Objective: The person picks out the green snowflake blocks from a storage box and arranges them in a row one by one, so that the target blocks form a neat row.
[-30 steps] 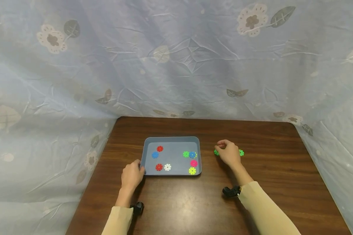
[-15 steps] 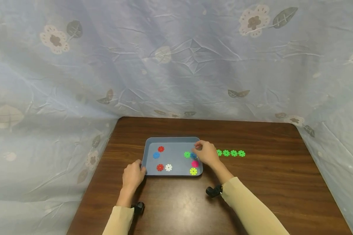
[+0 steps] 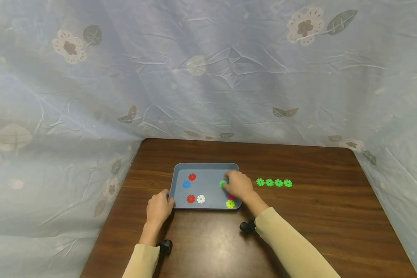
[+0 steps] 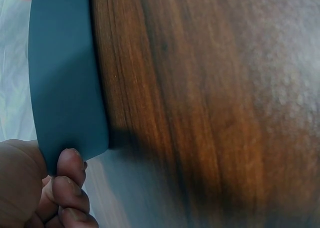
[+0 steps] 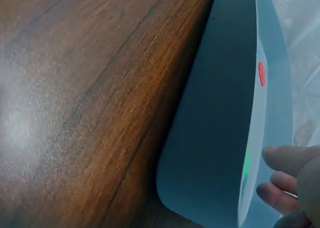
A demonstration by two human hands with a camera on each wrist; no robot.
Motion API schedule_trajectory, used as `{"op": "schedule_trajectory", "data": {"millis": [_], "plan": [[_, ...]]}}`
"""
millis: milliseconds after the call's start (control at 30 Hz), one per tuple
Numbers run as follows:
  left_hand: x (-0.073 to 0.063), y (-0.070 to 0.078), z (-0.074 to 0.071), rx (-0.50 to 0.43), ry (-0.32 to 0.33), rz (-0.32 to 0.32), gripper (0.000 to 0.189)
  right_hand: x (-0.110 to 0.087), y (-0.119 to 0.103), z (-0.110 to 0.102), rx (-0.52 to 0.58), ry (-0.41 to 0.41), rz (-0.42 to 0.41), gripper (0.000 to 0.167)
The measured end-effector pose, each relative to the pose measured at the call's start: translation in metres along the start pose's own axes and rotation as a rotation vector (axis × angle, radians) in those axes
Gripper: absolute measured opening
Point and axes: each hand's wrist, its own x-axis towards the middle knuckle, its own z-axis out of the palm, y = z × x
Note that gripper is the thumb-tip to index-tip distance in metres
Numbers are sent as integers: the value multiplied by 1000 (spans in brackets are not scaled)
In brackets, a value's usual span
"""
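Note:
A grey-blue tray (image 3: 210, 193) holds flat notched plastic discs. My left hand (image 3: 158, 208) grips its near left corner, thumb and curled fingers at the wall (image 4: 65, 87) in the left wrist view. My right hand (image 3: 239, 184) reaches over the tray's right side, its fingertips right at a green disc (image 3: 222, 183). In the right wrist view, thumb and fingers stand apart with nothing visible between them, close to the green disc (image 5: 246, 164). Partly under this hand lies a pink disc (image 3: 231, 196); a yellow disc (image 3: 230, 204) is nearer the front. The blue disc beside the green one is mostly hidden.
On the tray's left half lie two red discs (image 3: 192, 177), a blue disc (image 3: 186, 184) and a white disc (image 3: 201, 199). Right of the tray, several green discs (image 3: 274, 182) form a row on the brown wooden table (image 3: 319, 208). A patterned curtain (image 3: 208, 96) surrounds the table.
My right hand has moved left from above the green row to the tray's right side, uncovering the row and now covering the blue disc there. My left hand keeps its grip on the tray.

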Motion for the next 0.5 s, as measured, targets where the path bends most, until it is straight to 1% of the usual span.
{"op": "schedule_trajectory", "data": {"millis": [167, 300, 500], "plan": [[0, 0, 0, 4, 2, -3, 16, 2, -7, 0, -123, -23, -68, 16], [-1, 1, 0, 5, 0, -7, 15, 3, -8, 3, -169, -41, -81, 18], [0, 1, 0, 5, 16, -12, 13, 7, -8, 8, -210, -58, -69, 17]]}}
